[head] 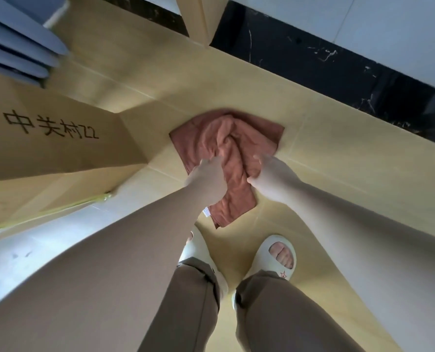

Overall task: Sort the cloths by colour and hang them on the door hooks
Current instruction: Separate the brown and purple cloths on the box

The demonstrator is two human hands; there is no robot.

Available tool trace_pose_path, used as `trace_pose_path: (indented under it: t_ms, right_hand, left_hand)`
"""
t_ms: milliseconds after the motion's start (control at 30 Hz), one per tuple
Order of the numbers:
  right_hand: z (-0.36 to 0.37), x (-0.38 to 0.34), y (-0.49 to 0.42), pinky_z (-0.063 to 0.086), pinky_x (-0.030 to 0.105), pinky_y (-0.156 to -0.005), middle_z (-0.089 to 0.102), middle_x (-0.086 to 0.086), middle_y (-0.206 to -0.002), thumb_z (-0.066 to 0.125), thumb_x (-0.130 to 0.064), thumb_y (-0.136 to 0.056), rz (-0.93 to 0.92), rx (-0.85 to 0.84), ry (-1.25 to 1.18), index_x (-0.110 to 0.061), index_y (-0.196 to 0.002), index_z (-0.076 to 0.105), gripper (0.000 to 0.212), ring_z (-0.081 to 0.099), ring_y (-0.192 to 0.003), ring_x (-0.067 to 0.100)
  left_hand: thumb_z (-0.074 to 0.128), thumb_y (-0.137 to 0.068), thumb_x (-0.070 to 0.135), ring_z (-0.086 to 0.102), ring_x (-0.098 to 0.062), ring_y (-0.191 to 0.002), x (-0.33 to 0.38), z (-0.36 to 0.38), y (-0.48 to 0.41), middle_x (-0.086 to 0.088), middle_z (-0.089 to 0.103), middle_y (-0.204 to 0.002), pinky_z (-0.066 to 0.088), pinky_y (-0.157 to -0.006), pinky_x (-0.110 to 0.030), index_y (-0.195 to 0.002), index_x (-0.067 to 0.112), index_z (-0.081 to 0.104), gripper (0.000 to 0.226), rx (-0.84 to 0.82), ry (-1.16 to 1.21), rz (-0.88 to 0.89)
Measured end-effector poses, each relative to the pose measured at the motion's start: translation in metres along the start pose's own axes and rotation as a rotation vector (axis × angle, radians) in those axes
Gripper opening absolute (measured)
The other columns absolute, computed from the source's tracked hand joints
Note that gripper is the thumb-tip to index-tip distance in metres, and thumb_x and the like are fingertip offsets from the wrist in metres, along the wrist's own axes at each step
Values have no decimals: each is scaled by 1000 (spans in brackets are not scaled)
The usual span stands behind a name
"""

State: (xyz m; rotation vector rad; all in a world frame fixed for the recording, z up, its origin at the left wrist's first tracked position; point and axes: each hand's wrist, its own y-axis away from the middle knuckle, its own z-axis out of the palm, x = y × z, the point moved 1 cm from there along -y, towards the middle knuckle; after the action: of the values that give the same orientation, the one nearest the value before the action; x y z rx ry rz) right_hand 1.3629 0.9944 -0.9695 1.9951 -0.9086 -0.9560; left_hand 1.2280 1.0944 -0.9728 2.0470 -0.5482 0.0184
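Soft even daylight, faint shadows, strong wide-angle stretching at the edges, slight motion blur throughout

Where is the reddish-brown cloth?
Head view, centre: the reddish-brown cloth lies bunched on the yellow floor, right of the cardboard box, with the left hand and right hand gripping its near part.

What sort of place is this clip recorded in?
Probably a home interior at a doorway: a black marble threshold, a wooden door frame, and slippers on the person's feet.
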Motion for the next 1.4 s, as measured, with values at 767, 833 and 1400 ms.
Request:
trace_pose_path:
  t_ms: [767,833,1400]
  right_hand:
    - [82,13,-66,49,29,-74,72,2,-93,66,-21,-95,154,-17,-638,-21,-90,74,9,66,-97,25]
    - [73,8,-48,50,31,-77,71,0,-95,65,-21,-95,146,-28,-658,-22,-94,73,8,65,-98,24]
    - [-153,-76,181,44,20,-57,65,-16,-54,57,-6,-90,4,-71,-544,-35,-75,62,33,62,-67,8]
  left_hand:
    - [56,-87,8,67,-27,-100,-22,55,-56,0,71,-107,58,-86,-40,-126,27,65,44,176,429,-146]
    - [57,-87,9,67,-26,-102,-17,45,-40,0,72,-108,58,-88,-39,-125,26,67,43,162,430,-137]
    - [51,-89,9,58,-26,-89,120,-142,165,3,56,-85,42,-71,-29,-95,27,59,20,191,154,67]
